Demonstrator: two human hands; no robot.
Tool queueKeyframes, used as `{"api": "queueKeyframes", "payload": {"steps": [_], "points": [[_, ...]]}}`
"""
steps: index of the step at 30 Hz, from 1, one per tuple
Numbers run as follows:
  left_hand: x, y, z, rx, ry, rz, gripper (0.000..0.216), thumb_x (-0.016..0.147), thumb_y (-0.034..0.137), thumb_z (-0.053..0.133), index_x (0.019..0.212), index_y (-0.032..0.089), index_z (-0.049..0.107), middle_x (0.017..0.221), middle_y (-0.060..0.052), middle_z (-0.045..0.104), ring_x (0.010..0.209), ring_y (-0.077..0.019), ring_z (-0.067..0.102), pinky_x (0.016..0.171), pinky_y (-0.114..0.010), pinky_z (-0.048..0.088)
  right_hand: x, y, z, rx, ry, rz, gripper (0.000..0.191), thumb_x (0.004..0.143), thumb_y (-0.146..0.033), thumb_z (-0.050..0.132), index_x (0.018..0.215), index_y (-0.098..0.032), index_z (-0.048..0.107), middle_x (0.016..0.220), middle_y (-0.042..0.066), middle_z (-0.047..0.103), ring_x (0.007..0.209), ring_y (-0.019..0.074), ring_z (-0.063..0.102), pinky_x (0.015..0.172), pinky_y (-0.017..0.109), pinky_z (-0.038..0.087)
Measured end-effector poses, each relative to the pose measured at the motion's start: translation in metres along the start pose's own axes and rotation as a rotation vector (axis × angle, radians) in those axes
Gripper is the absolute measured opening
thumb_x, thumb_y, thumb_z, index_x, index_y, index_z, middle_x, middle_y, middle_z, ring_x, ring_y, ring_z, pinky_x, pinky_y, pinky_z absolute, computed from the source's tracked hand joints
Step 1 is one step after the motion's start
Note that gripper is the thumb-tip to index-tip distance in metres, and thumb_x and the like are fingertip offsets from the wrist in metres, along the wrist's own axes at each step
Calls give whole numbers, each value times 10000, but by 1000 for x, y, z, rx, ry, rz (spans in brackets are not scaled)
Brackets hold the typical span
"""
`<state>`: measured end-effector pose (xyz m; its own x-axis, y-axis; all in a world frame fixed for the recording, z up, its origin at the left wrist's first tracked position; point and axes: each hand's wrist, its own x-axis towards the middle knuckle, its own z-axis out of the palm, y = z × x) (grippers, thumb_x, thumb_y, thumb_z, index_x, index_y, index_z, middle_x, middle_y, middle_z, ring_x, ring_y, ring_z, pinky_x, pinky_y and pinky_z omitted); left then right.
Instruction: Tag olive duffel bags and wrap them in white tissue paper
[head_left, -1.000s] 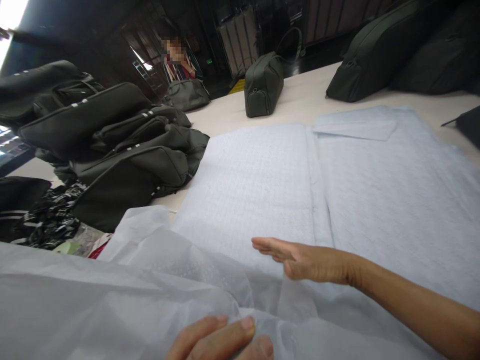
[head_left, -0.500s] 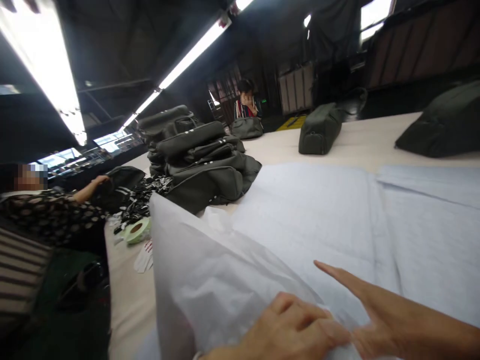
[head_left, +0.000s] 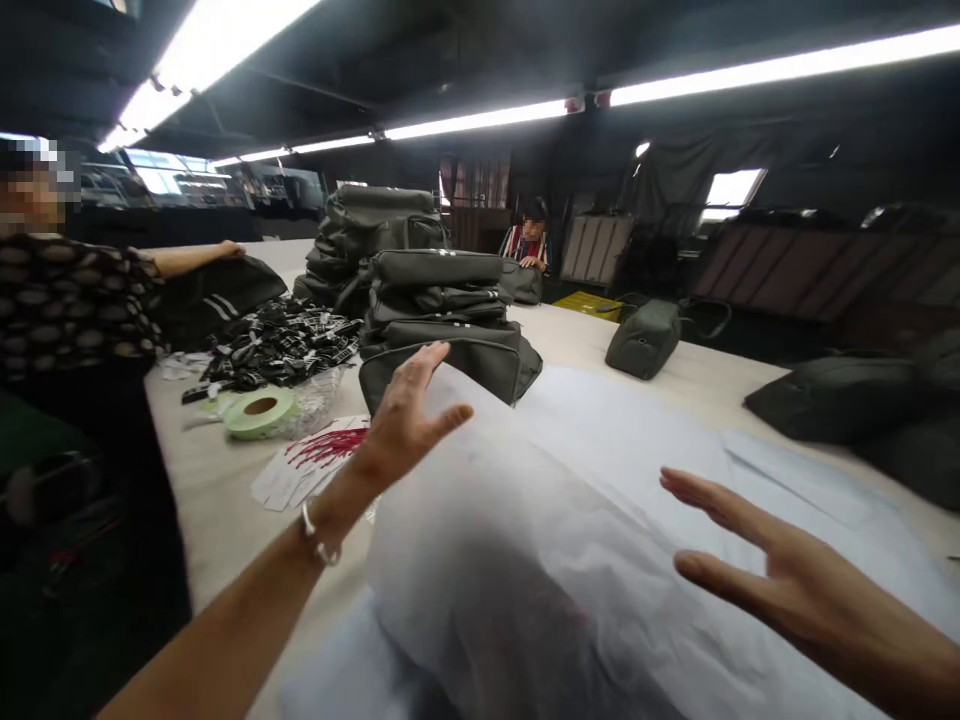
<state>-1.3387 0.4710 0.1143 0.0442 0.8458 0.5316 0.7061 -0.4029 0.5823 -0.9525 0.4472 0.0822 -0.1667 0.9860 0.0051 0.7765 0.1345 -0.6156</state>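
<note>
A thin white translucent sheet (head_left: 480,500) bulges up in front of me over something dark that shows faintly through it. My left hand (head_left: 409,405), a bracelet at its wrist, is at the sheet's far left corner with fingers stretched and thumb apart. Whether it touches that corner, I cannot tell. My right hand (head_left: 765,565) hovers over the sheet's right side, thumb and fingers spread, holding nothing. Flat white sheets (head_left: 637,430) lie beyond, on the pale table.
Dark bags (head_left: 442,300) are stacked ahead. To the left lie black straps or tags (head_left: 285,340) in a heap, a green tape roll (head_left: 259,412) and white tags with red cords (head_left: 315,462). Another bag (head_left: 643,338) stands right. Two people work nearby.
My hands, formerly close together low on the sheet, have separated. The left has gone up and left to the far corner, its fingers now extended. The view has levelled out.
</note>
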Motion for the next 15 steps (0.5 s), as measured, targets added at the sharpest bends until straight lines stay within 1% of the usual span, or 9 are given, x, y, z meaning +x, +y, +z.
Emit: {"api": "queueKeyframes", "payload": {"steps": [1, 3, 5, 7, 8, 10, 12, 14, 15], "points": [[6, -34, -9, -85, -87, -137, 883, 819, 664, 619, 1488, 177, 311, 1554, -171, 318, 1438, -361, 268, 1169, -529, 244, 10, -23, 12, -16, -8, -11, 895, 661, -728, 670, 1411, -266, 507, 1468, 77, 479, 1350, 380, 421, 1139, 544, 340], [10, -91, -14, -323, -281, -348, 989, 760, 660, 687, 1502, 158, 268, 1542, -211, 321, 1396, -383, 339, 1120, -527, 319, 35, -63, 37, -9, 0, -32, 969, 690, -718, 662, 1475, -213, 402, 1530, 103, 387, 1401, 353, 348, 1172, 522, 278], [3, -124, -7, -568, -447, -441, 1019, 709, 609, 761, 1475, 111, 310, 1442, -242, 449, 1285, -376, 478, 1039, -489, 409, 63, -94, 63, 46, -16, -22, 1022, 706, -694, 670, 1511, -177, 311, 1538, 137, 367, 1404, 333, 347, 1171, 503, 274], [-9, -134, -2, -735, -543, -440, 889, 690, 559, 790, 1360, 68, 472, 1214, -203, 629, 1090, -329, 608, 930, -426, 476, 86, -120, 85, 98, -38, 35, 1039, 705, -654, 698, 1517, -155, 284, 1471, 174, 455, 1364, 335, 411, 1136, 496, 329], [-16, -132, -4, -793, -569, -416, 767, 701, 542, 781, 1260, 65, 564, 1079, -158, 683, 983, -290, 641, 873, -386, 493, 93, -131, 92, 114, -53, 65, 1006, 707, -632, 708, 1499, -146, 324, 1409, 179, 523, 1333, 339, 450, 1109, 486, 366], [-27, -122, -18, -858, -601, -339, 507, 756, 502, 740, 1056, 98, 677, 904, -74, 704, 845, -216, 641, 793, -314, 491, 95, -151, 99, 124, -108, 76, 833, 735, -591, 705, 1404, -147, 484, 1273, 156, 632, 1252, 343, 534, 1048, 448, 441], [-36, -116, -40, -896, -693, -230, 342, 772, 444, 746, 927, 141, 714, 867, -26, 703, 830, -184, 625, 785, -274, 472, 78, -166, 99, 81, -105, 11, 618, 746, -555, 715, 1233, -182, 646, 1163, 108, 696, 1143, 331, 616, 974, 391, 510], [-42, -125, -55, -965, -823, -129, 311, 781, 451, 744, 905, 165, 728, 885, -19, 714, 868, -197, 632, 832, -283, 469, 48, -175, 94, -33, 3, -112, 432, 708, -520, 767, 1035, -239, 739, 1045, 61, 737, 990, 307, 685, 854, 331, 576], [-43, -135, -55, -1011, -840, -124, 352, 796, 494, 719, 925, 166, 728, 903, -32, 720, 895, -215, 639, 863, -303, 469, 32, -177, 92, -100, 74, -208, 352, 689, -498, 791, 951, -267, 756, 976, 41, 749, 916, 291, 704, 786, 303, 596]]}}
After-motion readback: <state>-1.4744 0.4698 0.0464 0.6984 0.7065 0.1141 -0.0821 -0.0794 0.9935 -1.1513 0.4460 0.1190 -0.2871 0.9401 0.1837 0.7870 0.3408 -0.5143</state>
